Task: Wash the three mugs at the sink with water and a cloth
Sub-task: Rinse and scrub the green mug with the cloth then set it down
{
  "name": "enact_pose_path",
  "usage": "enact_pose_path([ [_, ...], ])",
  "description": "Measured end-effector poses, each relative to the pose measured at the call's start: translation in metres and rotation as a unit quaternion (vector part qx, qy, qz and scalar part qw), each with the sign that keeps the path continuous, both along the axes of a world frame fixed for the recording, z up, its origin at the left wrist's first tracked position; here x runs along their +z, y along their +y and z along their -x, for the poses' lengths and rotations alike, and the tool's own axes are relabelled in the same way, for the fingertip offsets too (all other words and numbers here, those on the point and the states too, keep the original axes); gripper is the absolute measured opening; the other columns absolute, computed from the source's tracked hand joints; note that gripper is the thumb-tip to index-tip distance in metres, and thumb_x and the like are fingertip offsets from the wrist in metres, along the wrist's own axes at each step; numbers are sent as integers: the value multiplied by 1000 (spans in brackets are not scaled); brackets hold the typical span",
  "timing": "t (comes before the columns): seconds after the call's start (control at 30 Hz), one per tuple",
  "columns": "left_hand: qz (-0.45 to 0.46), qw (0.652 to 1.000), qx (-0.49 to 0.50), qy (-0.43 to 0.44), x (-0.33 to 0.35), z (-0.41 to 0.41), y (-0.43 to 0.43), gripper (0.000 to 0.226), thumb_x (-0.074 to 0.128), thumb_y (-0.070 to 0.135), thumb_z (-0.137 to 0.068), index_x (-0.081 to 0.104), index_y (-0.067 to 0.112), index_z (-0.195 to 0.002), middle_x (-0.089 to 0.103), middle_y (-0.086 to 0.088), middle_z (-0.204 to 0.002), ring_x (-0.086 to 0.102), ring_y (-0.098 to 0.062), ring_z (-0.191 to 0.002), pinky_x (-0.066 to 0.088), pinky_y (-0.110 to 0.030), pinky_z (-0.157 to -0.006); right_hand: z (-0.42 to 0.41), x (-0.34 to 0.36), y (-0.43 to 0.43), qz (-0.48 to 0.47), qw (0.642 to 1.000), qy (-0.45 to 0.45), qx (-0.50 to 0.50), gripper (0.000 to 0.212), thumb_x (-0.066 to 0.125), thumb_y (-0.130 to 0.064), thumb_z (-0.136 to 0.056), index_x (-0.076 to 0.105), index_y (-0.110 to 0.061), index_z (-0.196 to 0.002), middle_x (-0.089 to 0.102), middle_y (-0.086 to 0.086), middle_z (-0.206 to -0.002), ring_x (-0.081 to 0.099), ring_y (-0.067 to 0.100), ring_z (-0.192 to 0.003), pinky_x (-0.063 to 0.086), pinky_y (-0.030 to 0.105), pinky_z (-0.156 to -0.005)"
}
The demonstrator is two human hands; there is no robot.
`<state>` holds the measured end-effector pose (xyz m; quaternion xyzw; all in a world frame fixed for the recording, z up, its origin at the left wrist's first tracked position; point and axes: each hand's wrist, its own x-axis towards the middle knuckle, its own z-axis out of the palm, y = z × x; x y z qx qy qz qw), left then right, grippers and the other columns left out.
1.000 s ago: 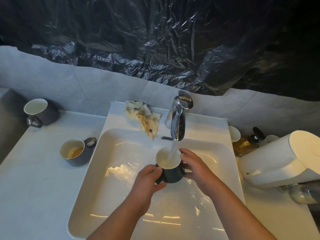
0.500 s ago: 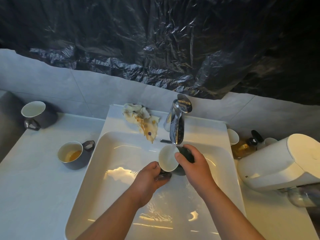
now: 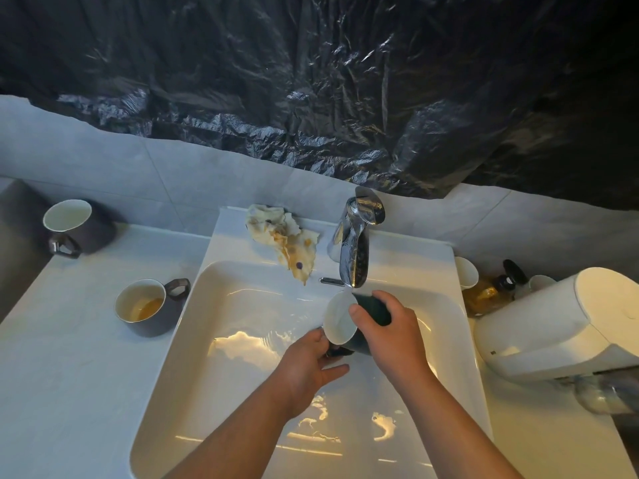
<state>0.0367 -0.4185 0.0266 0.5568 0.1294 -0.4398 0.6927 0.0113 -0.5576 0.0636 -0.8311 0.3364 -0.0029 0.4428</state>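
A dark green mug [image 3: 340,318] with a white inside lies tipped on its side over the white sink [image 3: 221,326], mouth facing left, just under the chrome tap [image 3: 354,250]. My right hand [image 3: 390,335] grips its body from above, thumb at the rim. My left hand [image 3: 306,366] holds it low down at the handle side. A dark mug [image 3: 145,305] with brown liquid stands on the counter left of the sink. Another dark mug [image 3: 71,226] stands at the far left by the wall. A stained white cloth [image 3: 283,236] lies on the sink's back ledge.
The white counter [image 3: 69,375] extends left of the sink. On the right stand a large white appliance [image 3: 560,323], an amber bottle [image 3: 491,292] and a small white cup [image 3: 466,273]. Black plastic sheeting [image 3: 311,81] covers the wall above the grey tiles.
The green mug stood upright under the running water a second ago. It has been tipped onto its side, mouth to the left, and no stream shows at the tap now.
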Motion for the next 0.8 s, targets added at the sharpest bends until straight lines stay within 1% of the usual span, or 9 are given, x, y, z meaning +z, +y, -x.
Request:
enact_pose_path([
  [0.17, 16, 998, 53, 14, 6, -3, 5, 29, 52, 31, -102, 61, 9, -120, 64, -20, -118, 67, -33, -112, 54, -52, -98, -1, 0, 4, -160, 985, -28, -62, 32, 55, -39, -96, 53, -27, -127, 56, -1, -125, 54, 19, -110, 50, 28, -80],
  [0.27, -2, 998, 64, -26, 7, -8, 11, 29, 57, 26, -100, 61, 0, -112, 63, -22, -108, 67, -36, -109, 57, -49, -94, -3, -7, 10, -245, 964, -20, -103, 16, 46, -37, -100, 54, -28, -111, 58, 2, -115, 55, 21, -107, 51, 45, -96],
  [0.33, -32, 995, 66, -72, 8, -12, 13, 24, 59, 22, -99, 64, -2, -103, 64, -25, -108, 67, -35, -106, 59, -46, -91, -6, -8, 14, -289, 951, -26, -107, 18, 39, -30, -103, 58, -30, -102, 59, 1, -108, 56, 23, -106, 52, 48, -97],
  [0.4, -79, 985, 65, -136, 12, -15, 15, 17, 65, 20, -95, 69, 4, -93, 67, -22, -102, 69, -32, -98, 60, -44, -89, -10, -8, 16, -312, 944, -24, -102, 27, 37, -23, -103, 62, -30, -96, 62, 1, -106, 59, 22, -102, 55, 41, -87],
  [0.5, -186, 944, 31, -271, 19, -19, 20, 23, 74, 19, -85, 60, 15, -67, 62, -8, -89, 61, -22, -79, 55, -18, -72, -15, -8, 16, -319, 943, -10, -101, 29, 40, -20, -102, 69, -26, -99, 68, 6, -107, 64, 23, -100, 58, 39, -84],
  [0.53, -222, 925, 12, -309, 22, -20, 21, 27, 76, 17, -84, 56, 17, -65, 61, -3, -99, 59, -13, -78, 48, -8, -67, -16, -9, 15, -323, 941, -5, -99, 27, 43, -22, -101, 70, -24, -102, 70, 9, -108, 66, 25, -100, 59, 41, -86],
  [0.6, -271, 892, -27, -360, 28, -24, 25, 25, 79, 19, -82, 57, 21, -71, 53, 3, -125, 61, -7, -85, 46, -2, -72, -20, -11, 11, -333, 939, -2, -89, 24, 47, -25, -101, 70, -22, -106, 72, 11, -109, 70, 29, -99, 60, 42, -85],
  [0.67, -296, 868, -61, -395, 33, -26, 27, 21, 81, 24, -81, 61, 25, -77, 48, 3, -139, 65, -10, -90, 52, -12, -84, -25, -12, 7, -339, 938, 3, -74, 25, 46, -27, -101, 69, -23, -111, 73, 12, -111, 72, 30, -97, 60, 43, -85],
  [0.8, -348, 825, -93, -435, 38, -28, 29, 20, 82, 32, -79, 73, 19, -92, 47, 1, -147, 67, -14, -94, 52, -18, -87, -34, -9, 5, -346, 936, 24, -63, 32, 42, -25, -103, 62, -14, -124, 72, 17, -112, 73, 33, -96, 59, 47, -88],
])
